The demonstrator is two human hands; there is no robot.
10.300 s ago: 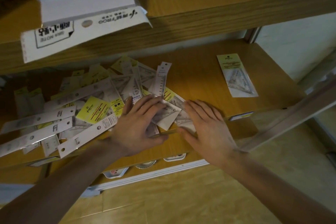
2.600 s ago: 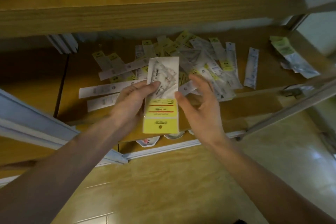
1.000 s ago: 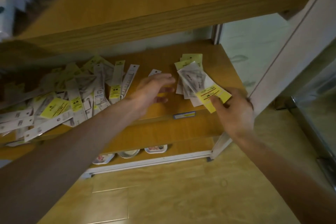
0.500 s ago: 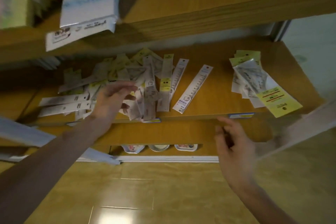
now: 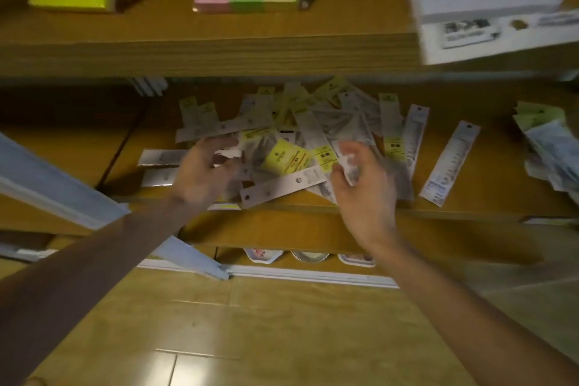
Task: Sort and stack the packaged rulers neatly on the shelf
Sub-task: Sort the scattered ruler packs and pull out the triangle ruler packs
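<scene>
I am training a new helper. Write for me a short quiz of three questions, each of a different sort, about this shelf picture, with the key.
1. True or false: the sorted stack lies at the shelf's right end.
2. Multiple choice: the lone ruler right of the messy pile is A) lying flat on the shelf, B) in the right hand, C) on the floor.
3. Fill in: the left hand reaches into the pile from the ___ side.

Key: 1 true; 2 A; 3 left.
</scene>
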